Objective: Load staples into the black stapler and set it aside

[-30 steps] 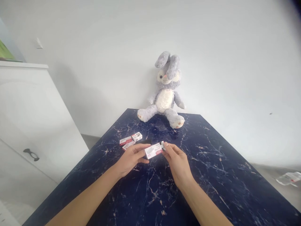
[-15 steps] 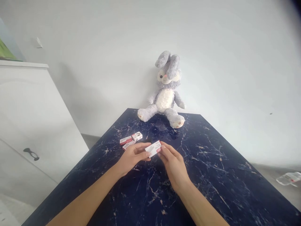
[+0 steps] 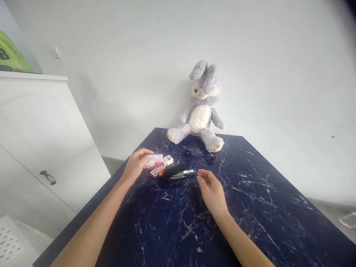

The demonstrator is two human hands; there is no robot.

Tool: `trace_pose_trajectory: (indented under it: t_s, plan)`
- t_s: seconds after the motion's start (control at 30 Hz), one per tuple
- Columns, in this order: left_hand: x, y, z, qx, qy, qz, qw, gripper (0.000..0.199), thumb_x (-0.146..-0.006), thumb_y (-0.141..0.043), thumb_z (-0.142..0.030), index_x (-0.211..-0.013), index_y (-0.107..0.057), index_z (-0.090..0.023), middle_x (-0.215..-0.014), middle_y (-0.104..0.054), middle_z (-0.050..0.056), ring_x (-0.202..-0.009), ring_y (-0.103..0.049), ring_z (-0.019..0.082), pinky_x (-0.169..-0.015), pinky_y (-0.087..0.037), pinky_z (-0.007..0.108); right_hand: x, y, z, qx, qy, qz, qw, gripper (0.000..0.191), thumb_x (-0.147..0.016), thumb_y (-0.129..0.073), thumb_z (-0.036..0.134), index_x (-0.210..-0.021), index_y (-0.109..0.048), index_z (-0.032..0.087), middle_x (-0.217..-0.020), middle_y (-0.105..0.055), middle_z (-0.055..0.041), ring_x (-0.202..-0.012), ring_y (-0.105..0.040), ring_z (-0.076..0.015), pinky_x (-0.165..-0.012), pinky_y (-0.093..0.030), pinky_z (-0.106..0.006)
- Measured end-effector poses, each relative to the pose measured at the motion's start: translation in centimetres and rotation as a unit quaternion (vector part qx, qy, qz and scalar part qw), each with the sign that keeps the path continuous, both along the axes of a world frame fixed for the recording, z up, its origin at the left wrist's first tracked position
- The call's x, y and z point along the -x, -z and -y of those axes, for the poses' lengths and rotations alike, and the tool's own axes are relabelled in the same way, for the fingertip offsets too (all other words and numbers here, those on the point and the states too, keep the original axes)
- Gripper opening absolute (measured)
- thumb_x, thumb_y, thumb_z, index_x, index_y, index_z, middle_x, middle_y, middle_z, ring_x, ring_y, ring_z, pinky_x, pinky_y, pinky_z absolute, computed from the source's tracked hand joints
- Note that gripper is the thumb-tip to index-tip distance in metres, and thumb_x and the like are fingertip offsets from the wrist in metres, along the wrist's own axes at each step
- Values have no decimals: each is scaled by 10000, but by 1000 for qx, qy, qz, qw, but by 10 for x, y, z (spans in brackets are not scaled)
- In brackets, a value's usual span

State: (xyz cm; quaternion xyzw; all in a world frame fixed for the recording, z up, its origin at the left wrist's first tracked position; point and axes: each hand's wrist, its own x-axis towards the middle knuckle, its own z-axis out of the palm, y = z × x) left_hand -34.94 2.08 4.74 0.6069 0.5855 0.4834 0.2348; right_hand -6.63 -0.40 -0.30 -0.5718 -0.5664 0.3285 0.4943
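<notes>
A small white and red box [image 3: 154,160], blurred, is in my left hand [image 3: 135,165], held above the other small boxes [image 3: 157,171] on the dark blue marbled table [image 3: 178,222]. Just right of those boxes lies a black stapler [image 3: 174,172] with an orange mark, its metal part pointing right. My right hand [image 3: 210,185] is near the tip of that metal part, with thumb and fingers slightly apart and nothing visible between them.
A grey plush rabbit [image 3: 200,115] sits at the table's back edge against the wall. On the left stands a white cabinet [image 3: 41,122] with a dark handle. A clear plastic object [image 3: 348,220] lies beyond the right edge.
My left hand has moved left with the box, and my right hand has let go of it. The black stapler now shows on the table. The view has shifted slightly.
</notes>
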Motion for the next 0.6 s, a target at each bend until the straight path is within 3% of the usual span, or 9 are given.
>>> trace_pose_trajectory:
  t_s: [0.07, 0.13, 0.3, 0.47, 0.6]
  plan:
    - [15, -1, 0, 90, 97, -131, 983, 247, -807, -517, -324, -849, -729, -205, -818, -715, 21, -652, -632, 172, -561, -445, 254, -4, 6, -4, 5, 3, 48, 999, 279, -863, -534, 386, -1055, -662, 229, -1091, -717, -63, -930, -672, -241, -850, -516, -382]
    - [21, 1, 3, 130, 143, -189, 963, 187, -764, -572, -317, -756, -733, -223, -736, -700, 10, -610, -619, 176, -556, -424, 260, -5, 10, -7, 7, -3, 84, 996, 300, -870, -514, 373, -1101, -643, 231, -1125, -705, -63, -970, -668, -238, -881, -511, -380]
    - [17, 6, 6, 63, 98, -262, 958, 164, -766, -622, -348, -843, -715, -236, -901, -689, 52, -812, -620, 233, -714, -439, 321, 4, 16, -9, -35, -39, 207, 977, 555, -887, -492, 364, -1421, -438, 226, -1347, -594, -87, -1186, -576, -268, -998, -464, -424]
    - [13, 8, 3, -22, 54, -319, 946, 336, -824, -598, -355, -1136, -675, -255, -1167, -649, 76, -1101, -560, 292, -926, -441, 413, 15, 20, -15, -45, -63, 280, 957, 728, -881, -503, 365, -1532, -257, 151, -1419, -521, -120, -1332, -413, -321, -1104, -352, -473]
    - [-1, 11, 7, -18, 128, -294, 947, 407, -831, -644, -456, -1197, -681, -281, -1345, -579, 83, -1297, -445, 342, -1052, -376, 465, 19, 23, -14, -65, -88, 292, 950, 736, -890, -494, 337, -1546, -200, 179, -1385, -545, -112, -1319, -423, -298, -1096, -348, -466]
